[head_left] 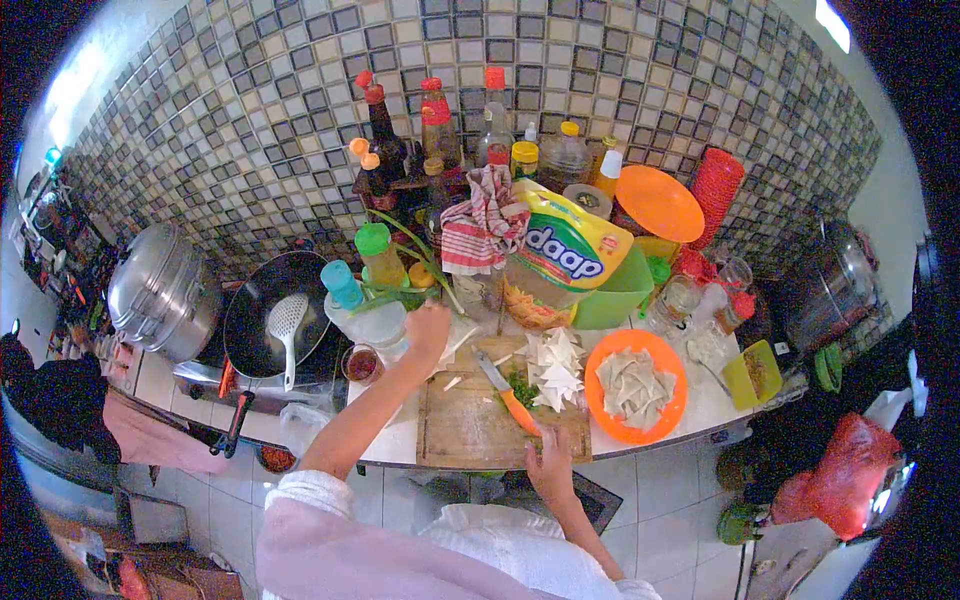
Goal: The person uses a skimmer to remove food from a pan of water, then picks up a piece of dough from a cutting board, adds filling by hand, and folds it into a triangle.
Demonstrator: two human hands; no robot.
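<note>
My left hand [430, 328] reaches to the back left of the wooden cutting board [450, 420], its fingers curled beside long green spring onion stalks [425, 262]. What those fingers hold, if anything, is hidden. At the board's front right edge, my right hand [551, 462] rests with fingers apart, close to the orange handle of a knife [515, 405]. The knife lies on the board beside chopped greens [522, 388] and a few pale slivers. White folded wrapper pieces [556, 365] are heaped on the board's right. An orange plate [678, 400] holds more flat, pale wrappers.
A black wok [255, 325] with a white slotted spatula [288, 320] sits left, beside a steel steamer pot [165, 290]. Sauce bottles [385, 125] line the tiled wall. Behind the board stand a yellow bag [570, 245], a striped cloth [480, 235] and a green container [615, 295].
</note>
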